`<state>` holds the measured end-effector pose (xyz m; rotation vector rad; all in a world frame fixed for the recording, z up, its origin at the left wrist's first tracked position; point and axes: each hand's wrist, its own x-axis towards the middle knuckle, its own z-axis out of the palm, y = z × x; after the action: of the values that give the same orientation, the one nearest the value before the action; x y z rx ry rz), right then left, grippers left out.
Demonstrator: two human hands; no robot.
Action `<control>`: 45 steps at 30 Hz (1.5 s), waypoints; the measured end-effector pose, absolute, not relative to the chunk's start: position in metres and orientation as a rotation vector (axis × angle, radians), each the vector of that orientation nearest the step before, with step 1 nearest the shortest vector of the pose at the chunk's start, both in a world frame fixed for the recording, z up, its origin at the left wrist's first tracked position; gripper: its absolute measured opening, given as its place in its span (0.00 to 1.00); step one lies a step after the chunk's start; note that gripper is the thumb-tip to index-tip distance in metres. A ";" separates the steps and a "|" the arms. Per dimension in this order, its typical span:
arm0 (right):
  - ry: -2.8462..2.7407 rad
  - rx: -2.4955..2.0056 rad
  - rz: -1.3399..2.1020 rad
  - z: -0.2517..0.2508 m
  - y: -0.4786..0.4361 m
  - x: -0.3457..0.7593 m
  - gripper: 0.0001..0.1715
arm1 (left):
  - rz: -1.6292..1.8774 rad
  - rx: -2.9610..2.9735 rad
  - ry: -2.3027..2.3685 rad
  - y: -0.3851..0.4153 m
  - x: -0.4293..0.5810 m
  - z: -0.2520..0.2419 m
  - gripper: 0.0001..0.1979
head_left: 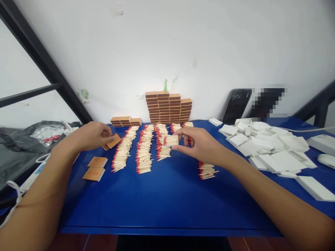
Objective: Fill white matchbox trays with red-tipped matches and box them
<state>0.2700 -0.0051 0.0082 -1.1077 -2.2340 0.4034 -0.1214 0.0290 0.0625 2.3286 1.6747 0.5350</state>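
Observation:
My left hand pinches an orange matchbox sleeve at the left of the blue table. Below it lie two more orange sleeves, one partly over the other. Between thumb and fingers, my right hand holds a small white matchbox tray filled with red-tipped matches. That tray is above the rows of loose matches, which run toward the wall in several columns. Part of the matches on the right is hidden under my right hand and forearm.
Against the wall stands a tall stack of matchboxes, with a lower stack to its left. White trays are heaped at the right. A dark phone leans on the wall. A black plastic bag lies at far left.

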 end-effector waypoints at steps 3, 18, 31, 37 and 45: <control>-2.219 -1.090 0.402 0.008 -0.005 0.270 0.20 | 0.322 2.477 1.830 0.020 -0.109 0.078 0.20; -2.015 -0.995 0.444 0.008 -0.018 0.257 0.21 | 0.698 2.060 1.166 0.009 -0.032 0.031 0.29; -2.031 -0.952 0.381 0.005 -0.029 0.248 0.17 | 0.847 1.974 1.141 -0.004 -0.013 0.020 0.28; -2.069 -0.944 0.516 0.009 -0.032 0.248 0.17 | 0.862 1.946 1.140 -0.007 -0.008 0.016 0.29; -2.041 -0.901 0.580 0.013 -0.035 0.247 0.16 | 0.931 1.960 1.157 -0.008 -0.010 0.016 0.28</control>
<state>0.2468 -0.0354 0.0133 -0.9010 -2.0409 0.5803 -0.0098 -0.0079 0.0158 1.9596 1.1575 0.9310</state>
